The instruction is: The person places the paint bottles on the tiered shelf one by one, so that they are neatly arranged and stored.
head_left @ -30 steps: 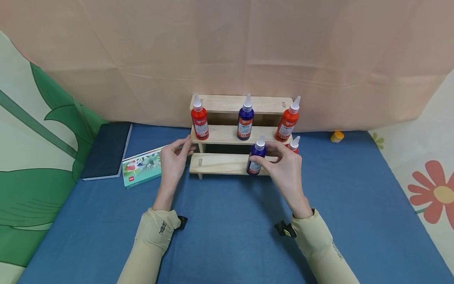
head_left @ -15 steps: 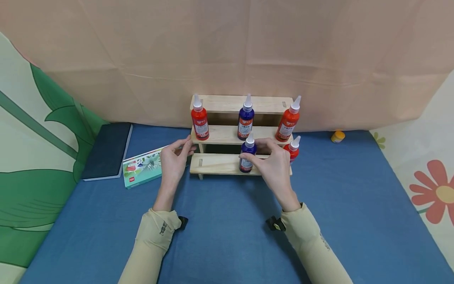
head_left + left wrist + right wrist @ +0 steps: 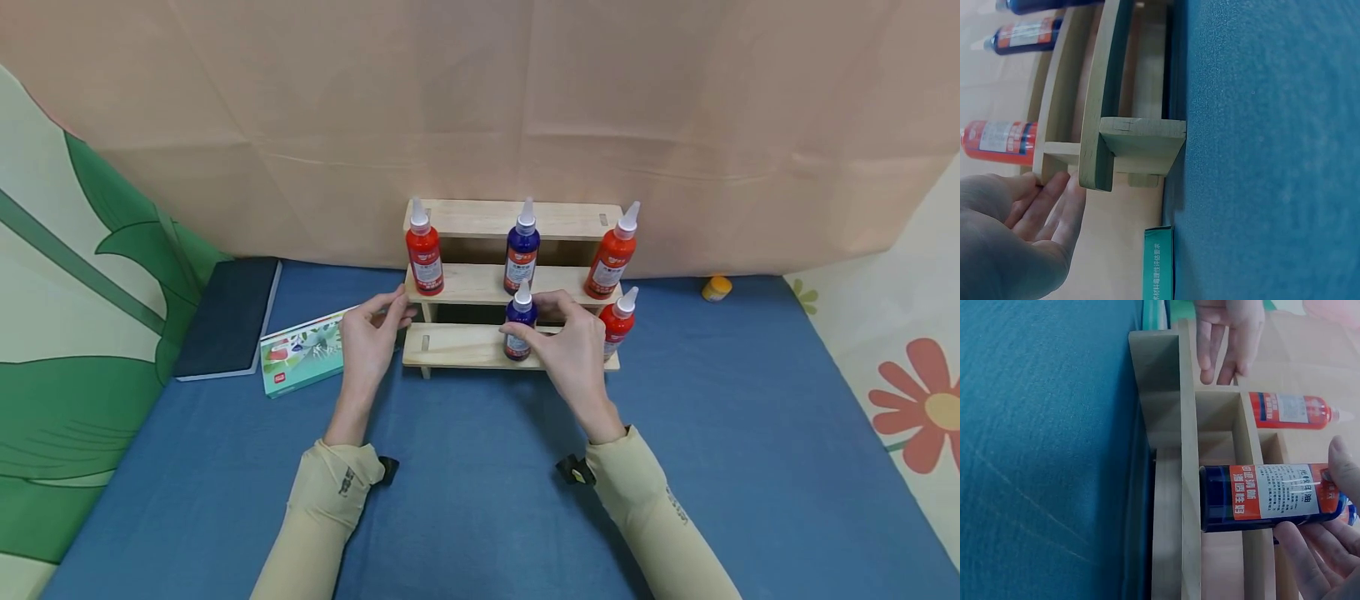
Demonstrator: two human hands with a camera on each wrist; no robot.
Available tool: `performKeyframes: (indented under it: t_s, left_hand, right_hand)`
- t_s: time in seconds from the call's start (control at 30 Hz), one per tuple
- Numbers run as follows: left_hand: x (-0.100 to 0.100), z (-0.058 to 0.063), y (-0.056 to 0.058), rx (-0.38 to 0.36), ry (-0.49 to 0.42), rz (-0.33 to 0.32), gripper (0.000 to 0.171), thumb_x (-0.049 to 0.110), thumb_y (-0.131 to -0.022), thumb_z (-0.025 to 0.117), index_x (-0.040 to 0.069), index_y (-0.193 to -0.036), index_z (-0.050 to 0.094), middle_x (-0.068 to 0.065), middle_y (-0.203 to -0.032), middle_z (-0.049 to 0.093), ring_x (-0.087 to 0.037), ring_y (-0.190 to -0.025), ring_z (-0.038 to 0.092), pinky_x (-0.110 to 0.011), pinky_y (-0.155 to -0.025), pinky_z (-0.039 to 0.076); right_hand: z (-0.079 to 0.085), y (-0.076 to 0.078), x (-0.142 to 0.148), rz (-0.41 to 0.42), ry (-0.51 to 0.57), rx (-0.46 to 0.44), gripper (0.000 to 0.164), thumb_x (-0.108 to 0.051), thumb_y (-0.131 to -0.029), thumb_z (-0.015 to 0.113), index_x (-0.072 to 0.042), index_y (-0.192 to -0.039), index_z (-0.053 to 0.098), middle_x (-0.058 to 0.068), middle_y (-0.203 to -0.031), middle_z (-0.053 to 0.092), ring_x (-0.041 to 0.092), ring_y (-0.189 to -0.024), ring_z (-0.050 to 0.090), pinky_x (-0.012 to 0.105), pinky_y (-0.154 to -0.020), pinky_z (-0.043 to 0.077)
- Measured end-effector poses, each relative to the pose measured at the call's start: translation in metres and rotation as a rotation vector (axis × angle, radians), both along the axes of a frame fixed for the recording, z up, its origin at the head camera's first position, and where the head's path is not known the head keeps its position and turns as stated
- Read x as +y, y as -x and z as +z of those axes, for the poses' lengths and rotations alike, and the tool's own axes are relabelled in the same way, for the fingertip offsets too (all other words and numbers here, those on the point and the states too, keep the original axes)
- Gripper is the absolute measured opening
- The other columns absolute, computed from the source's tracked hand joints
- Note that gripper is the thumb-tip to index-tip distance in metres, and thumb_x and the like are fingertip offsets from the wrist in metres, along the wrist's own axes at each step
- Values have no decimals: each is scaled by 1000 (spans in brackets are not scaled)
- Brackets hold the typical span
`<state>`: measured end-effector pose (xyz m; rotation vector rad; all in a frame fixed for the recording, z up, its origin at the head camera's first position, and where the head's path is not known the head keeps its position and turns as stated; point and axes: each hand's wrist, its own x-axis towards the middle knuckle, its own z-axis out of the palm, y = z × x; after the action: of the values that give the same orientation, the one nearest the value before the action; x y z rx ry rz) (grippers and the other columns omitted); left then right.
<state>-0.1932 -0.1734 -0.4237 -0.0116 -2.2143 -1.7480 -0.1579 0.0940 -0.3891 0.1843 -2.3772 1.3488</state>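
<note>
My right hand [image 3: 573, 354] grips a small blue ink bottle [image 3: 519, 321] with a white nozzle cap, thumb on one side and fingers on the other. The bottle stands upright on the lowest tier of a three-tier wooden rack [image 3: 457, 346]; in the right wrist view its base meets that tier's board. Behind my right fingers, a red bottle [image 3: 618, 323] is partly hidden on the same tier. My left hand [image 3: 367, 333] touches the left end of the middle tier with extended fingertips [image 3: 1060, 178], just below a red bottle [image 3: 425, 260].
Another blue bottle [image 3: 521, 257] and a red one [image 3: 610, 262] stand on the middle tier. Left of the rack lie a green-and-white box [image 3: 303, 358] and a dark book [image 3: 225, 321]. A small yellow-capped item [image 3: 716, 288] lies at the back right, by the hanging cloth [image 3: 480, 125].
My right hand has carried the blue bottle leftward along the lowest tier, exposing more of the red bottle at right. My left hand has stayed in place.
</note>
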Motion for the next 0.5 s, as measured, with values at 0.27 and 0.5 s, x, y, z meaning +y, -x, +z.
performKeyframes:
  t_s: [0.27,0.5]
  left_hand:
    - [0,0,-2,-8,-10,-2,27,12,-107,69,-5,-126,76,-17,-133,72,-37,-99,78,-25,-85,65]
    - [0,1,-2,6,-8,-5,27,11,-107,69,-6,-126,76,-17,-134,72,-38,-99,78,-26,-85,65]
  right_hand:
    - [-4,1,-1,11,-5,4,54,-25,-81,98,-1,-122,73,14,-116,78,30,-100,75,46,-80,68]
    - [-2,0,0,36,-5,-13,57,-26,-83,97,-1,-128,72,15,-122,76,30,-100,75,44,-82,69]
